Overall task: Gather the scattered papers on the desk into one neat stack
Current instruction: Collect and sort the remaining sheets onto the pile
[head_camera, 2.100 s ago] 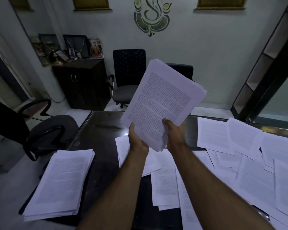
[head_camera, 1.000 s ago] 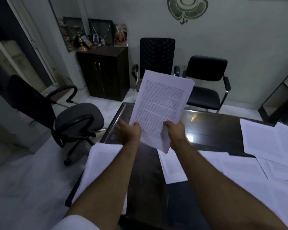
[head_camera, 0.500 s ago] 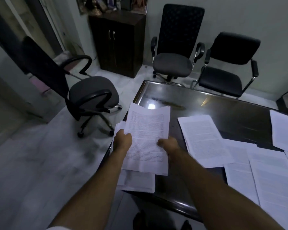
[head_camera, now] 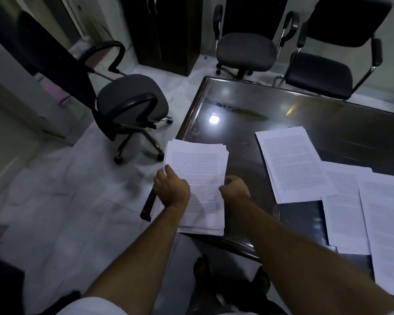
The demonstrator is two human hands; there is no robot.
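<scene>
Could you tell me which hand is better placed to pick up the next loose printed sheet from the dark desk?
The right hand. It sits at the white paper stack's right edge, nearest the loose printed sheet. The left hand holds the stack's far left edge.

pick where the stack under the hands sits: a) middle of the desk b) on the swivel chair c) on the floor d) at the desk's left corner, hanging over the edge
d, the stack lies at the left corner of the desk, its left and near edges past the rim, with the left hand and right hand on it.
</scene>
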